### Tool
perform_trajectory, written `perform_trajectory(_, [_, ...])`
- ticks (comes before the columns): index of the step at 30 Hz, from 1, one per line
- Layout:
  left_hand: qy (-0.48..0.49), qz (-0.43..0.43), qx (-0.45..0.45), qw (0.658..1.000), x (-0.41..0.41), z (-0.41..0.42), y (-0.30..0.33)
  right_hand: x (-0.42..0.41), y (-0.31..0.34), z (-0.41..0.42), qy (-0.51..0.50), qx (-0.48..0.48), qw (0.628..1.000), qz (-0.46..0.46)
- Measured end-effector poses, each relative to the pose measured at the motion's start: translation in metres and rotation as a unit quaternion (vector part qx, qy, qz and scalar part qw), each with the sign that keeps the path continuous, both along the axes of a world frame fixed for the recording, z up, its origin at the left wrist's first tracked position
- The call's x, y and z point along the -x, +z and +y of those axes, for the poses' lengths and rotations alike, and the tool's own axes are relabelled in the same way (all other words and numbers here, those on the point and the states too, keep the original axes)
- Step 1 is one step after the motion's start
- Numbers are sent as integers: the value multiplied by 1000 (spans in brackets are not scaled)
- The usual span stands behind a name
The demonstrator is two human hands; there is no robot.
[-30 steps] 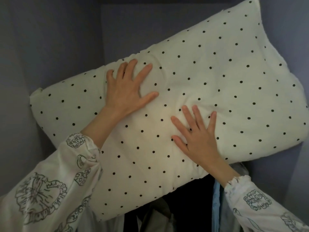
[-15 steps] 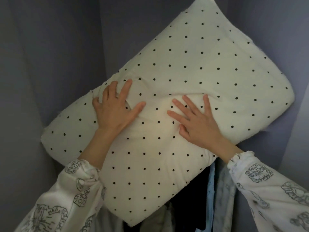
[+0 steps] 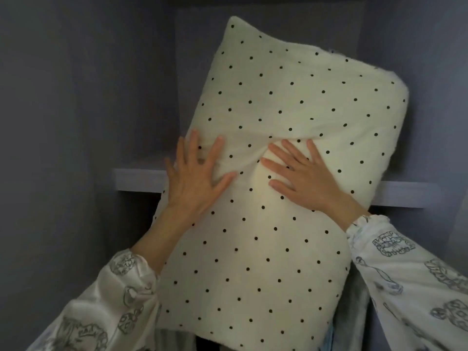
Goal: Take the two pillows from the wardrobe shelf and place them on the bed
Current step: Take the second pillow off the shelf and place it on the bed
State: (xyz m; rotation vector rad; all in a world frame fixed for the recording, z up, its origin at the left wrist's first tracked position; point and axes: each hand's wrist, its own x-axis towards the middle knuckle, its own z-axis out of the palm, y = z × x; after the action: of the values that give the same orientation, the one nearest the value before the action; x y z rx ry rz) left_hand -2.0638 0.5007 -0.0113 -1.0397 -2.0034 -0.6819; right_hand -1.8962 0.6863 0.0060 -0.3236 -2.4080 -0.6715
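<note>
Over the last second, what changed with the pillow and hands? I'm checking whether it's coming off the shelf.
The pillow swung from lying slantwise, nearly level, to standing almost on end, its top leaning against the back of the wardrobe, its lower half hanging below the shelf edge. The left hand and right hand drew closer together. Unchanged: both palms flat and open on the pillow's face, gripping nothing.

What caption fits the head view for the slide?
Both hands, left hand and right hand, pressed flat on a polka-dot pillow standing across the wardrobe shelf edge.
</note>
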Motion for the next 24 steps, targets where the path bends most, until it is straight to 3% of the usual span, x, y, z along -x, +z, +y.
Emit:
perform_trajectory(2, [-10,17,18,1000,0,16,20,0,1,1,3,3,1000,-1])
perform_trajectory(6, [6,-42,27,999,10,46,27,1,-3,0,-8,4,1000,20])
perform_trajectory(15, [-7,-45,-18,999,21,52,15,-29,-51,6,-100,37,979,174])
perform_trajectory(20, [-20,-52,-25,998,18,47,10,-50,-67,15,-116,213,936,256])
perform_trajectory(24, [-47,-73,-29,996,18,41,10,-45,-60,12,-109,278,907,296])
